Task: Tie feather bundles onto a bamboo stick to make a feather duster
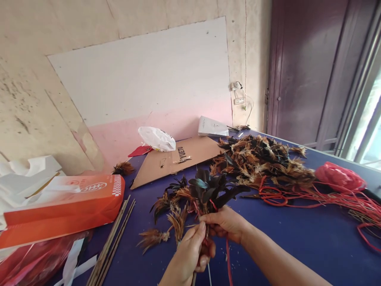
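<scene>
A bunch of dark, glossy feathers (205,188) stands at the upper end of a thin stick, forming a feather duster. My left hand (192,248) is closed round the stick just below the feathers. My right hand (226,223) is closed at the feathers' base, its thumb touching the left thumb. From under its fingers hangs a red plastic string (228,262); more red shows among the feathers. The fingers hide most of the binding. Loose brown feather tufts (177,220) lie just left of the hands on the blue table (262,246).
A large feather pile (256,159) lies at back right, near orange-handled scissors (272,196) and a tangle of pink-red string (341,176). Thin sticks (111,242) and an orange-and-white bag (62,210) are at left. Flattened cardboard (178,157) lies behind, with a white plastic bag (157,139) on it.
</scene>
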`<state>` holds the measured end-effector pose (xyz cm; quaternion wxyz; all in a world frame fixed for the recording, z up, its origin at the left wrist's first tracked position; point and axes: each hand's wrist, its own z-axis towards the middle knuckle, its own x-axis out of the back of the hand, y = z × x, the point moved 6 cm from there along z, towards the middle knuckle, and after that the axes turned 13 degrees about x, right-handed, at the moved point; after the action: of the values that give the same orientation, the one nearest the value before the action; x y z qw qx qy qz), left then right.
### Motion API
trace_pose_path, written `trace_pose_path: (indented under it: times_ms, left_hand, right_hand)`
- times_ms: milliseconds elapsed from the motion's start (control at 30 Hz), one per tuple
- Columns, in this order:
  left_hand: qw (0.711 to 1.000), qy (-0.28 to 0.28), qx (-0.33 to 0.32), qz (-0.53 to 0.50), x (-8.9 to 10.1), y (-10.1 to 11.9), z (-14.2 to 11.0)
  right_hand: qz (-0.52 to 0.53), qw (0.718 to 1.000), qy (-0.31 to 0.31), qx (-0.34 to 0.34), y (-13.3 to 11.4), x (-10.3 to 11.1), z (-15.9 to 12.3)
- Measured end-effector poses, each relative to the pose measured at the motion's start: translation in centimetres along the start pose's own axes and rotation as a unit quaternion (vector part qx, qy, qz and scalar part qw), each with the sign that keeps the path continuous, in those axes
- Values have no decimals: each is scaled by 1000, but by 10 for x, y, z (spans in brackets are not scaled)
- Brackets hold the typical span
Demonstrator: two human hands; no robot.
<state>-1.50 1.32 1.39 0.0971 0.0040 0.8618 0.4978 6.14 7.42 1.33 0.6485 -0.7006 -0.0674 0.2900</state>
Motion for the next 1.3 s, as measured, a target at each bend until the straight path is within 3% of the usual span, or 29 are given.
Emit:
trace_pose_path:
  times_ms: [167, 567, 767, 933, 1067, 1300]
  left_hand:
    - [991, -54, 39, -118, 1, -4, 8]
    - [996, 13, 17, -88, 2, -12, 10]
    - [977, -40, 54, -201, 0, -11, 15]
    - [969, -99, 73, -213, -6, -12, 15]
    - [982, -70, 37, -174, -4, -11, 15]
    - [985, -36, 27, -165, -2, -11, 14]
  right_hand:
    - [-18, 1000, -5, -5, -4, 4, 0]
    - [-36, 999, -17, 16, 0, 7, 1]
    - [-31, 999, -20, 22, -6, 11, 0]
    - [-30, 995, -94, 13, -10, 10, -1]
    - [-30, 994, -101, 27, -8, 11, 0]
    - [-50, 997, -39, 40, -8, 11, 2]
